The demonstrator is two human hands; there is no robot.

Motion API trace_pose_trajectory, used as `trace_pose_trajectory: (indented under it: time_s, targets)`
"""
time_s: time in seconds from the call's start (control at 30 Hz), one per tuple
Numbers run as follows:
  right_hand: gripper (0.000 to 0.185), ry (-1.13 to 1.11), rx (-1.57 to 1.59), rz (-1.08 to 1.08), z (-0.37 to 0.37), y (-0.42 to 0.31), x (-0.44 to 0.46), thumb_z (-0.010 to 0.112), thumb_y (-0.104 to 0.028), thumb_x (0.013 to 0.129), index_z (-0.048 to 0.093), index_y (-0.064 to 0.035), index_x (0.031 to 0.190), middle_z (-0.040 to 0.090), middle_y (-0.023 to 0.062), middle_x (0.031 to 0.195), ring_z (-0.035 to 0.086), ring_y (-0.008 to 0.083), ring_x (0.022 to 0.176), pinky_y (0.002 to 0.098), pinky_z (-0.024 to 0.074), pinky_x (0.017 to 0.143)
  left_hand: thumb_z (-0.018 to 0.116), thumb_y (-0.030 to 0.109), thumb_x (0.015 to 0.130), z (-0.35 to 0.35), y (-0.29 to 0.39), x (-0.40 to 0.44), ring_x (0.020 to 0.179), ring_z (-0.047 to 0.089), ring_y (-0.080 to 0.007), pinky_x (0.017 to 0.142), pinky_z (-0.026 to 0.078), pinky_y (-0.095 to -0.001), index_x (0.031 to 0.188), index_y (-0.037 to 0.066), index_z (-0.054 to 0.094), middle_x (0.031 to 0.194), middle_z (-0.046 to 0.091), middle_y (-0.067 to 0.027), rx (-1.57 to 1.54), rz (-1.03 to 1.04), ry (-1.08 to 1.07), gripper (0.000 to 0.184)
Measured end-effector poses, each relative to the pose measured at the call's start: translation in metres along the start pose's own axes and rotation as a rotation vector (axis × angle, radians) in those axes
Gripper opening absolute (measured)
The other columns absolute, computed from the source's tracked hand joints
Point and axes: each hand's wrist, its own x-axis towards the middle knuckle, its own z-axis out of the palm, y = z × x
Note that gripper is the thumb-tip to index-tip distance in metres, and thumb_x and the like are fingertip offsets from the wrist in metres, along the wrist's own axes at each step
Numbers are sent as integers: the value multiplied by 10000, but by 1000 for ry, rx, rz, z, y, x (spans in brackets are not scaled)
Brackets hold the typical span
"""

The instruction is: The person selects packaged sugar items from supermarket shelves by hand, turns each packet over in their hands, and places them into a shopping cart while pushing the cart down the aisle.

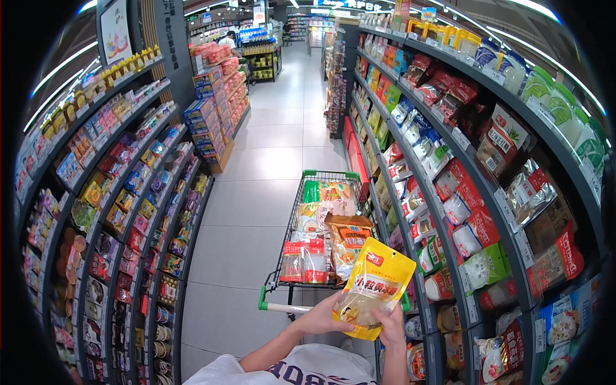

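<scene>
A yellow bag of rock sugar (375, 282) is held up in front of me, its printed front tilted toward me. My left hand (323, 316) grips its lower left edge, fingers partly behind the bag. My right hand (391, 326) is closed on the lower right corner, thumb on the front. Just beyond the bag stands a shopping cart (289, 240) with a green-capped handle (282, 307). Inside it lie an orange-brown bag (346, 240), red-and-clear packets (303, 263) and other packages, partly covered by the yellow bag.
Shelves of bagged goods (465, 212) rise close on my right. More shelves with small packets (122, 218) line the left. Stacked boxes (208, 119) stand farther up on the left. A grey tiled aisle floor (263, 163) runs ahead; a person (228, 40) is far off.
</scene>
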Motion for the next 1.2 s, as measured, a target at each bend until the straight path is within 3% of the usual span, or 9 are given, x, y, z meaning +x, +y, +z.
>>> trace_pose_trajectory:
  time_s: [1.2]
  targets:
    - [689,-9,13,2,6,-1,3,785,7,823,449,-39,1422,583,85,1366,566,215,1254,384,431,1090,891,150,783,-6,-7,1,1251,515,-148,1071,439,-323,1505,-4,356,1381,548,-73,45,10,11,911]
